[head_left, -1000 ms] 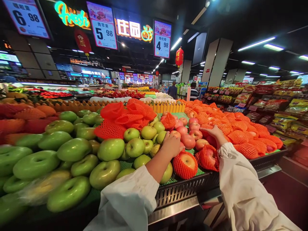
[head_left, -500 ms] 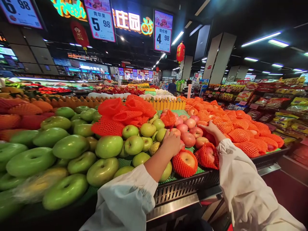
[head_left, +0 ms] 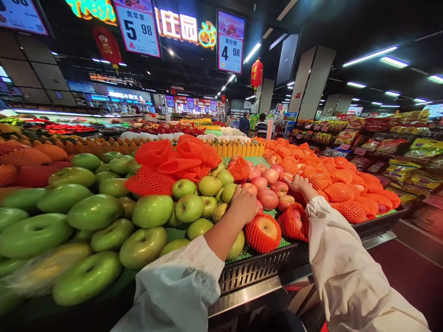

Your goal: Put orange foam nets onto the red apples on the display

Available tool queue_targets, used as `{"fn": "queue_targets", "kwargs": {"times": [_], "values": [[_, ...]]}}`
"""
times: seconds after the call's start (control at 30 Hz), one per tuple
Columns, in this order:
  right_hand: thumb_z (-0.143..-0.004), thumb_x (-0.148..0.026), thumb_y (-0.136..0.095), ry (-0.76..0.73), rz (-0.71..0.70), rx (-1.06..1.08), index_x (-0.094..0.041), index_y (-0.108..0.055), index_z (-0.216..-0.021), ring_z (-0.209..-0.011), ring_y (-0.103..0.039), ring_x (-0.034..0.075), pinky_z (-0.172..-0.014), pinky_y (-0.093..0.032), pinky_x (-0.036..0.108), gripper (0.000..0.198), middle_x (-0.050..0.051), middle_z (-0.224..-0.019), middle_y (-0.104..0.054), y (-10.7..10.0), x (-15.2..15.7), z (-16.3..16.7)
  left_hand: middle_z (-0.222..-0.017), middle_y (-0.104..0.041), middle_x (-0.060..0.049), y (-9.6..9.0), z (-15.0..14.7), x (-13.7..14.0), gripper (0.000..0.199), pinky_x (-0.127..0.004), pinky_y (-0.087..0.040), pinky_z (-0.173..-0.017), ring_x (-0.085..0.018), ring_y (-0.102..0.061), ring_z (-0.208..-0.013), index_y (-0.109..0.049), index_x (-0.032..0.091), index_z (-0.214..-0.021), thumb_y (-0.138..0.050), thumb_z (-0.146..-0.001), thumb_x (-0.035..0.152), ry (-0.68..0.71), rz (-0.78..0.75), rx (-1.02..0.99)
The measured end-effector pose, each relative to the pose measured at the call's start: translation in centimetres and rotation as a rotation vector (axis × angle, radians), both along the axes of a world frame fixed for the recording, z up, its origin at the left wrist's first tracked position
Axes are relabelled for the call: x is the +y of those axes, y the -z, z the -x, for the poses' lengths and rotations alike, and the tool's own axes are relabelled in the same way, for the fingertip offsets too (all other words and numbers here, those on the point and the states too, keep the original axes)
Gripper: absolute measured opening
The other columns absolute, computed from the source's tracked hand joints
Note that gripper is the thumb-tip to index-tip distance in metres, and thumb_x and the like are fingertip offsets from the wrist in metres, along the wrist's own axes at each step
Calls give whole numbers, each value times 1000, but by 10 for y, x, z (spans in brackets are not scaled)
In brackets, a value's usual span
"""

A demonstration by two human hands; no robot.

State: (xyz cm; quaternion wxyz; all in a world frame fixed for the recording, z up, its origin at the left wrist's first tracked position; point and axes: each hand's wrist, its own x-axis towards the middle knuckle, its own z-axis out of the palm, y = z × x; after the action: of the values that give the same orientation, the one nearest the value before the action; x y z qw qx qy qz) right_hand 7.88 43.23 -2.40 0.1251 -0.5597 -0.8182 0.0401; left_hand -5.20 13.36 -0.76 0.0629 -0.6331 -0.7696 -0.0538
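Handling pink apples (head_left: 267,198), by the look of it, between green apples (head_left: 189,208) and netted apples (head_left: 341,192): left hand (head_left: 243,204) curled over their left side, right hand (head_left: 300,185) stretched at their right, no telling if either grips fruit, next move surely calling for a gentle touch!

Partly hidden behind left hand (head_left: 245,203): pink apple (head_left: 249,187). Blurred: plastic-wrapped item (head_left: 48,269). Cut off, top left: price screen (head_left: 23,17).
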Motion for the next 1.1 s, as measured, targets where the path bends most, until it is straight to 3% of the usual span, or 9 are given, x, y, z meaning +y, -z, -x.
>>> {"fn": "queue_targets", "kwargs": {"times": [0.17, 0.37, 0.57, 0.7, 0.83, 0.93, 1.0, 1.1], "values": [[-98, -66, -39, -57, 0, -8, 0, -47, -148, -140, -37, 46, -111, -30, 55, 83, 34, -149, -43, -2, 8, -7, -143, -54, -21, -2, -1, 0, 54, -49, -9, -126, -33, -39, -143, -58, 3, -140, -43, -104, 41, 0, 38, 14], [-102, -40, -49, -266, -89, -25, -14, -46, -153, -135, -51, 30, -113, -35, 36, 57, 18, -148, -53, -2, 15, 4, -142, -56, -20, -2, 0, 0, 56, -47, -9, -126, -31, -41, -142, -59, 4, -139, -40, -105, 44, -6, 41, 36], [-101, -34, -50, -292, -89, -60, -10, -57, -144, -125, -60, 32, -107, -44, 39, 49, 21, -139, -59, -12, 7, 8, -139, -59, -20, -3, -1, -1, 54, -48, -11, -126, -31, -42, -141, -61, 3, -136, -43, -104, 44, 8, 13, 20], [-87, -25, -69, -312, -150, -48, -7, -67, -128, -112, -65, 42, -96, -49, 51, 45, 25, -121, -68, -45, -20, 18, -132, -63, -22, -2, -1, -1, 50, -50, -15, -125, -33, -48, -136, -65, 2, -130, -49, -102, 39, 23, -49, -2], [-96, -30, -61, -572, -184, 74, -13, -68, -125, -116, -64, 28, -102, -48, 38, 35, 14, -127, -68, -72, -61, 59, -132, -63, -21, -4, -3, -1, 48, -49, -13, -125, -34, -45, -139, -65, 2, -131, -51, -101, 36, 12, -27, -20], [-93, -37, -65, -700, -122, 119, -15, -71, -117, -115, -65, 26, -98, -48, 34, 34, 11, -126, -69, -68, -93, 98, -136, -60, -21, -5, -4, 0, 52, -49, -12, -125, -34, -44, -139, -63, 2, -133, -47, -102, 41, 7, -4, -6], [-84, -32, -74, -688, -113, 146, -12, -73, -103, -111, -66, 31, -96, -47, 37, 28, 15, -117, -72, -61, -111, 116, -136, -60, -21, -5, -4, 0, 52, -48, -11, -124, -33, -46, -136, -63, 2, -132, -44, -103, 41, 2, 0, 6], [-80, -22, -67, -614, -151, 259, -13, -67, -80, -96, -65, 31, -86, -45, 38, 9, 15, -95, -72, -55, -130, 121, -132, -63, -19, -4, -2, 0, 51, -47, -11, -124, -32, -48, -133, -65, 3, -130, -43, -104, 41, 5, -4, 7]]}}
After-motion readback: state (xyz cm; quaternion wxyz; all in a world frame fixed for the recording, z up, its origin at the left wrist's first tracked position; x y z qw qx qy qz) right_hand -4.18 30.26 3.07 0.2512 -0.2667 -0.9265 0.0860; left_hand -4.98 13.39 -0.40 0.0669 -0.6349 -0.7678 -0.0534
